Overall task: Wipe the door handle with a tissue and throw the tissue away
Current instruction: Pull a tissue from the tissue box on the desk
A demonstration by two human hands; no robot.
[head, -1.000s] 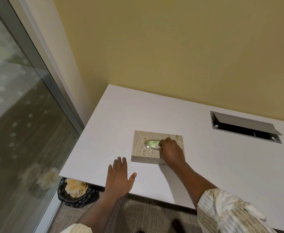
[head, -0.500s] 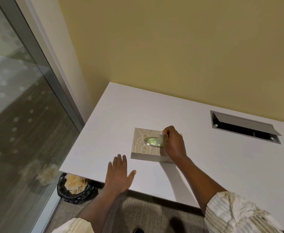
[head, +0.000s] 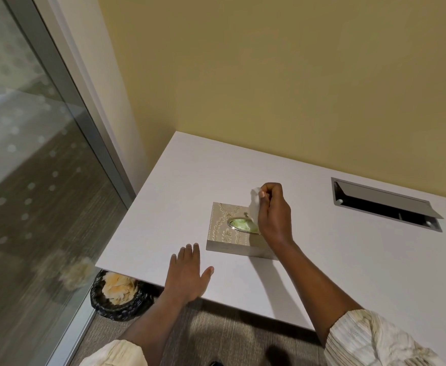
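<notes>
A beige patterned tissue box (head: 223, 228) with an oval opening sits on the white desk (head: 348, 260). My right hand (head: 273, 215) pinches a white tissue (head: 254, 204) above the box, and the tissue still runs down into the opening. Beside the box's near left corner, my left hand (head: 187, 276) lies flat on the desk edge with fingers spread, holding nothing. No door handle is in view.
A black-lined waste bin (head: 118, 297) holding crumpled paper stands on the floor under the desk's left corner. A glass panel with a metal frame (head: 66, 107) runs along the left. A recessed cable hatch (head: 385, 204) sits at the desk's back right, against the yellow wall.
My right hand went from reaching into the box opening to lifting upward, drawing the tissue out. My left hand stayed flat on the desk.
</notes>
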